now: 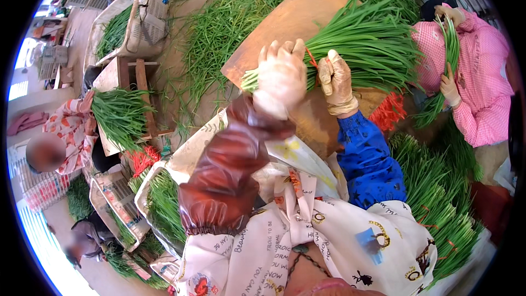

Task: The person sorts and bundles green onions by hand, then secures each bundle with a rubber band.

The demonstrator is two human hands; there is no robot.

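A big bundle of long green chives point(367, 44) lies on a brown board point(290, 13), its pale cut ends to the left and leaf tips to the right. A thin red tie point(310, 57) goes round it near the cut ends. My left hand point(280, 79), in a pale glove below a shiny brown sleeve, is closed over the cut ends; motion blurs it a little. Just right of the tie, my right hand point(336, 81), gloved and blue-sleeved, has its fingers pinched together against the tie at the bundle's near side. The exact grip is partly hidden.
Loose chives point(230, 27) litter the floor beyond the board. Red ties point(388, 112) hang at its right edge. Tied bundles point(433, 203) pile up at lower right. A pink-sleeved person point(482, 71) holds chives at right; another person point(68, 131) sits left near a filled basket point(145, 27).
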